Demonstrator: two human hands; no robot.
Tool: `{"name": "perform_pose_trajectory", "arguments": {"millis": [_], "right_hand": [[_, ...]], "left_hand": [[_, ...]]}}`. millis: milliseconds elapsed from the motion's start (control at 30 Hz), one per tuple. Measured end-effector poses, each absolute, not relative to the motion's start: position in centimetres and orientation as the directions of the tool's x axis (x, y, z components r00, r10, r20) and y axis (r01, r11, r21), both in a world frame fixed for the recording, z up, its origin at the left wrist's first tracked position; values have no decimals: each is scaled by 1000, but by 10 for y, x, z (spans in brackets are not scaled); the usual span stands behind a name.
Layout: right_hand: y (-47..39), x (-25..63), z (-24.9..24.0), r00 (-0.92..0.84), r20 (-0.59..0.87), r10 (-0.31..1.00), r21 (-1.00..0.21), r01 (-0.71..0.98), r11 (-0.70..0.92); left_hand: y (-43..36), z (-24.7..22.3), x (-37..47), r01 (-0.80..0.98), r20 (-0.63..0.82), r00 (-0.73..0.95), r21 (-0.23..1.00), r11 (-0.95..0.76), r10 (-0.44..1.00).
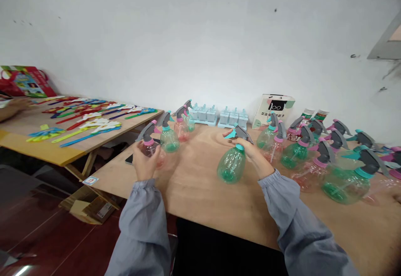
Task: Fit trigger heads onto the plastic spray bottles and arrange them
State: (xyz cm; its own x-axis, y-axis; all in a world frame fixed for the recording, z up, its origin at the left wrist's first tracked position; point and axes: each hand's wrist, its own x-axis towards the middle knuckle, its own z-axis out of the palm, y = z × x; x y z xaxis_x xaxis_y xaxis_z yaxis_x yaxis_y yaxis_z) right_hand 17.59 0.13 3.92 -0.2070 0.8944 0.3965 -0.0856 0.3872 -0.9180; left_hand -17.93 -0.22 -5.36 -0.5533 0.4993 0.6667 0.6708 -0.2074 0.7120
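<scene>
My left hand (145, 161) is closed around the neck of a pink spray bottle (161, 159) with a grey trigger head, at the left of the table. A green spray bottle (231, 165), tilted, is gripped at its grey and turquoise head by my right hand (242, 144). Its lower body is see-through with darker green at the base. Just behind my left hand stand another green spray bottle (169, 138) and a pink spray bottle (181, 129), with one more partly hidden behind them.
Several pink and green spray bottles (294, 154) crowd the table's right side. Light-blue popsicle moulds (203, 114) and a printed box (272, 111) stand by the wall. On the left table (72, 153) lie colourful plastic pieces (90, 127); another person's arm (14, 108) reaches in there.
</scene>
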Motion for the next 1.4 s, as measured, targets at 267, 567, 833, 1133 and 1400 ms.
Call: {"name": "perform_pose_trajectory", "arguments": {"millis": [267,567,833,1133,1400], "right_hand": [[-12,169,52,-239,330,913,-930,-250,270],[-14,168,50,-110,272,956,-921,-318,226],[-18,158,51,-115,372,921,-909,-244,337],[-19,162,52,-110,345,932,-911,-279,304],[-16,161,49,-60,357,932,-903,-277,329]], "left_hand": [[13,-49,-77,810,756,-169,472,-348,632],[49,-61,-38,550,648,-144,681,-484,748],[44,-65,-44,533,660,-151,681,-502,736],[50,-71,-41,574,702,-130,629,-524,700],[49,-69,-41,557,685,-119,645,-523,719]]}}
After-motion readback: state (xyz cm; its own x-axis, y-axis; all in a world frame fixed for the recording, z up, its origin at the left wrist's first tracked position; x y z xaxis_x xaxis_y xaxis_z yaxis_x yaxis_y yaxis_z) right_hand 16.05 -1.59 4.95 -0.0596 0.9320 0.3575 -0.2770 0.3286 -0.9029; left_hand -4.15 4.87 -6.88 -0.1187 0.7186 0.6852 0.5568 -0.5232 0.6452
